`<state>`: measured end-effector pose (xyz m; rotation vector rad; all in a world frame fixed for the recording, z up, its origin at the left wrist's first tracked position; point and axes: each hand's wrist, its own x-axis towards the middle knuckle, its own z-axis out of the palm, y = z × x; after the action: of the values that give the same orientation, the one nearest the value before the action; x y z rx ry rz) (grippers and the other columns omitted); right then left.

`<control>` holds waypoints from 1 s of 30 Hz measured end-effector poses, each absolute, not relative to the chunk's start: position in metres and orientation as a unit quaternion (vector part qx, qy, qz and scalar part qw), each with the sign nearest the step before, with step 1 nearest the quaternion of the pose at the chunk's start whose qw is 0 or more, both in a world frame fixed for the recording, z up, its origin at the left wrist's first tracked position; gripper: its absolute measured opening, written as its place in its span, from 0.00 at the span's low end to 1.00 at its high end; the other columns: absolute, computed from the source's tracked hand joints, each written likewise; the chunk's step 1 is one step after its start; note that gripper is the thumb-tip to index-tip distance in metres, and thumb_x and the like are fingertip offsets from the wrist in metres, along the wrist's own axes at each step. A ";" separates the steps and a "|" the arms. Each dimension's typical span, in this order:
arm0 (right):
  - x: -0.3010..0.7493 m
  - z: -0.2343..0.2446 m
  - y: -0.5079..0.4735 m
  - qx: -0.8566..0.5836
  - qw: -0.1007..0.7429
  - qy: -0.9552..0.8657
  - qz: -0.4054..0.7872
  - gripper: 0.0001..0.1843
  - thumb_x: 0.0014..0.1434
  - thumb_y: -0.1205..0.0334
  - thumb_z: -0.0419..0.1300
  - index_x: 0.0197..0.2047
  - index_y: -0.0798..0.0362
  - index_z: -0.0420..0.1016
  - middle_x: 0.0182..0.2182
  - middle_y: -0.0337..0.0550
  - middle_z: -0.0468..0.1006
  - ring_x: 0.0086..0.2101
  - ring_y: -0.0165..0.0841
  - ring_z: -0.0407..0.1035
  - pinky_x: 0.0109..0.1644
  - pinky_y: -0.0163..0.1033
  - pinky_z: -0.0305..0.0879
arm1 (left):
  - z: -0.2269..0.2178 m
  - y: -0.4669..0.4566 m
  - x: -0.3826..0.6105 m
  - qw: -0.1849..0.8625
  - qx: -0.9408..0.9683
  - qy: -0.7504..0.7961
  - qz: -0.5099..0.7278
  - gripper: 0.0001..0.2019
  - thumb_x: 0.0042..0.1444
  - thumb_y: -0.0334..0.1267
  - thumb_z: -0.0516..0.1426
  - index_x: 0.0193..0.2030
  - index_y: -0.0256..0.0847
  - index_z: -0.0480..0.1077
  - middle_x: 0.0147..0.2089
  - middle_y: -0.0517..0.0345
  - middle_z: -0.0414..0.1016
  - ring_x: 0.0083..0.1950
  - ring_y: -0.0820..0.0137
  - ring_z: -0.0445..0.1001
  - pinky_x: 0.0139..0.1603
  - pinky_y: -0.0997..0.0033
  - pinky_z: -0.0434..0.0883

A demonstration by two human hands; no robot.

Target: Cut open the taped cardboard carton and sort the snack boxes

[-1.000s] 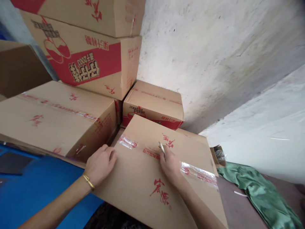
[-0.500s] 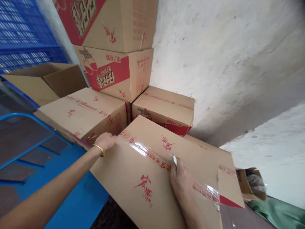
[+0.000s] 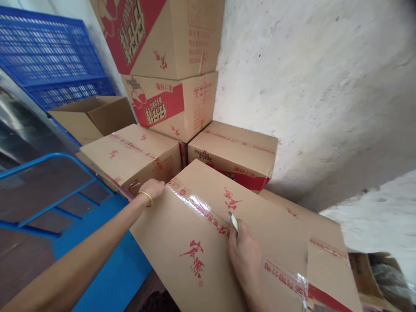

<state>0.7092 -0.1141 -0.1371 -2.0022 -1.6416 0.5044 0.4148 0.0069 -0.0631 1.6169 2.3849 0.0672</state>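
A large taped cardboard box (image 3: 208,242) with red printing lies in front of me, a strip of clear tape running along its top seam. My left hand (image 3: 154,191), a gold bangle at its wrist, is closed at the box's far left edge; its fingertips are partly hidden there. Over the seam, my right hand (image 3: 243,249) is closed around a small, pale-handled utility knife (image 3: 233,221). The knife tip points away from me, close to the tape. Whether the blade touches the tape I cannot tell.
Closed cartons (image 3: 130,151) stand beyond, with taller stacked cartons (image 3: 175,104) against the white wall (image 3: 308,78). An open carton (image 3: 78,121) and blue plastic crates (image 3: 55,47) are at back left. A blue trolley (image 3: 110,242) with a tubular handle lies left; another open carton (image 3: 373,277) sits right.
My view has turned a little left, so the surroundings appear further right. The right hand with the knife has shifted slightly left over the box. The left hand stays at the box edge.
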 end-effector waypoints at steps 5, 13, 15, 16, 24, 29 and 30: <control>0.700 -0.125 -0.120 -0.717 0.212 -0.613 0.254 0.25 0.67 0.48 0.40 0.55 0.49 0.69 0.38 0.49 0.79 0.36 0.44 0.75 0.35 0.42 0.62 | -0.067 -0.010 0.433 0.102 0.546 0.831 0.040 0.20 0.59 0.38 0.41 0.34 0.39 0.73 0.47 0.45 0.78 0.48 0.57 0.75 0.39 0.66 0.67; 0.652 -0.065 -0.053 -0.599 0.089 -0.758 0.242 0.18 0.69 0.59 0.42 0.47 0.55 0.71 0.43 0.52 0.77 0.40 0.38 0.73 0.39 0.38 0.62 | -0.080 -0.022 0.441 0.056 0.525 0.845 0.081 0.20 0.61 0.40 0.39 0.34 0.39 0.70 0.44 0.45 0.77 0.46 0.56 0.75 0.42 0.62 0.66; 0.633 -0.058 -0.031 -0.580 0.042 -0.783 0.220 0.16 0.68 0.59 0.44 0.47 0.55 0.70 0.42 0.53 0.79 0.40 0.39 0.74 0.37 0.38 0.61 | -0.086 -0.021 0.439 0.042 0.534 0.839 0.094 0.20 0.62 0.40 0.39 0.34 0.38 0.70 0.44 0.44 0.77 0.48 0.56 0.74 0.44 0.60 0.66; 0.623 -0.057 -0.022 -0.570 0.024 -0.794 0.210 0.16 0.68 0.59 0.44 0.48 0.55 0.70 0.40 0.53 0.79 0.39 0.39 0.75 0.36 0.38 0.62 | -0.089 -0.021 0.438 0.040 0.538 0.836 0.099 0.20 0.62 0.40 0.40 0.34 0.38 0.70 0.44 0.44 0.76 0.48 0.55 0.74 0.45 0.60 0.66; 0.578 -0.068 0.010 -0.473 -0.010 -0.876 0.095 0.21 0.70 0.59 0.40 0.47 0.57 0.72 0.38 0.56 0.80 0.38 0.40 0.76 0.38 0.39 0.67 | -0.100 -0.018 0.435 0.048 0.546 0.827 0.126 0.18 0.61 0.38 0.41 0.33 0.37 0.71 0.42 0.45 0.76 0.47 0.59 0.73 0.43 0.63 0.65; 0.573 -0.053 0.013 -0.428 -0.031 -0.901 0.068 0.16 0.65 0.70 0.45 0.47 0.57 0.73 0.40 0.53 0.80 0.39 0.39 0.76 0.41 0.39 0.68 | -0.099 -0.020 0.436 0.050 0.548 0.824 0.135 0.19 0.61 0.39 0.42 0.33 0.37 0.72 0.42 0.45 0.76 0.47 0.59 0.73 0.42 0.64 0.66; 0.572 -0.049 0.012 -0.419 -0.039 -0.905 0.061 0.17 0.63 0.72 0.46 0.48 0.58 0.73 0.40 0.53 0.80 0.40 0.39 0.76 0.42 0.39 0.68 | -0.099 -0.020 0.436 0.049 0.548 0.824 0.135 0.19 0.61 0.39 0.42 0.33 0.36 0.73 0.42 0.44 0.76 0.47 0.59 0.73 0.42 0.64 0.66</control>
<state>0.5723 0.0122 -0.0488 -1.3517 -2.9163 0.1954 0.4357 -0.0203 -0.0989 1.6699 2.5099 0.4125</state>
